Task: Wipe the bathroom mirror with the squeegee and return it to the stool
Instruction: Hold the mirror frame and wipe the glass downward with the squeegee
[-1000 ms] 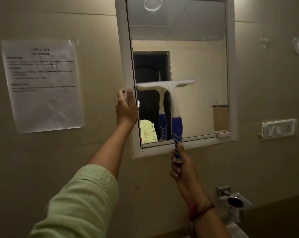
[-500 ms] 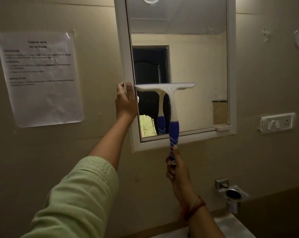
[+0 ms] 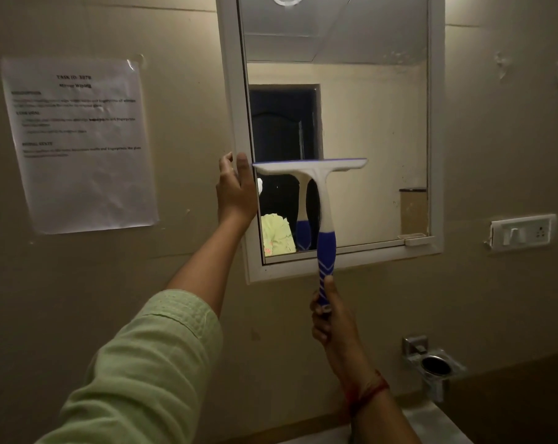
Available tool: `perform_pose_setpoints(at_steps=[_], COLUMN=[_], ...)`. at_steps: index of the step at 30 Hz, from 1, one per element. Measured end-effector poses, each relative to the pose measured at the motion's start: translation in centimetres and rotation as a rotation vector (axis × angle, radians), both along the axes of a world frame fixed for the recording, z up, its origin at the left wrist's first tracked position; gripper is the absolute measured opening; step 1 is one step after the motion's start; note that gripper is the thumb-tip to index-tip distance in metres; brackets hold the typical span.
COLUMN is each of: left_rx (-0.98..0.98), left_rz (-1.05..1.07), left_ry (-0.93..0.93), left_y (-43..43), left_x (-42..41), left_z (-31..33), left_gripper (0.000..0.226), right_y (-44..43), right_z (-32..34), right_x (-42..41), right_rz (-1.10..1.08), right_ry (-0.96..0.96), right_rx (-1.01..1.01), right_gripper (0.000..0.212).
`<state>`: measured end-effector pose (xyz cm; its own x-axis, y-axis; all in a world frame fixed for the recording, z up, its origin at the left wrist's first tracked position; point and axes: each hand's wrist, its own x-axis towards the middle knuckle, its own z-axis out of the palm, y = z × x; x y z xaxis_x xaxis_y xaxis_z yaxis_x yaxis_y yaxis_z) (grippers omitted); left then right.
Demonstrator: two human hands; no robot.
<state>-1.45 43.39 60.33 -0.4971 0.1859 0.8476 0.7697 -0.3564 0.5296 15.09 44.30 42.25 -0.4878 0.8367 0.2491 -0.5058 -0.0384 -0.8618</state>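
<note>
Squeegee [image 3: 322,200] sits lower on mirror [image 3: 367,123] vs 1 s ago — right hand [image 3: 332,322] grips it, left hand [image 3: 236,190] grips frame [image 3: 232,91]; wipe approx. mid-stroke.

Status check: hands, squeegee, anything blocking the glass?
Left hand grips left edge of white-framed wall mirror. Right hand grips blue-and-white plastic squeegee by handle end, blade against lower glass. Nothing blocking.

The left arm wears a pale green woven fabric sleeve [image 3: 149,363], loose and softly creased, ending in a broad folded cuff [image 3: 188,312] with a faint dotted weave. Past the cuff the forearm is bare up to the left hand [image 3: 236,190]. A thin red thread band [image 3: 367,390], wound in several strands, circles the wrist of the right hand [image 3: 330,318].
</note>
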Motion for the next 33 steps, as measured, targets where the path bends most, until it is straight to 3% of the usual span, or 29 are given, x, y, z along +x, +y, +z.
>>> perform_pose_setpoints(at_steps=[5, 13, 21, 28, 33], left_rx=[-0.009, -0.011, -0.003, 0.008, 0.014], left_rz=[0.006, 0.001, -0.013, 0.015, 0.013], left_ry=[-0.003, -0.002, -0.006, -0.008, -0.001], left_y=[0.1, 0.3, 0.2, 0.3, 0.2], left_x=[0.0, -0.2, -0.2, -0.3, -0.3], left_z=[0.0, 0.0, 0.0, 0.0, 0.0], left_gripper=[0.050, 0.049, 0.045, 0.046, 0.044], right_y=[0.3, 0.4, 0.7, -0.1, 0.8], right_z=[2.7, -2.9, 0.4, -5.3, -1.9], right_x=[0.2, 0.1, 0.0, -0.8, -0.8], right_rz=[-0.064, -0.018, -0.057, -0.011, -0.008], right_ry=[0.035, -0.023, 0.002, -0.105, -0.051], right_rx=[0.063, -0.010, 0.024, -0.009, 0.033], right_gripper=[0.044, 0.044, 0.043, 0.054, 0.049])
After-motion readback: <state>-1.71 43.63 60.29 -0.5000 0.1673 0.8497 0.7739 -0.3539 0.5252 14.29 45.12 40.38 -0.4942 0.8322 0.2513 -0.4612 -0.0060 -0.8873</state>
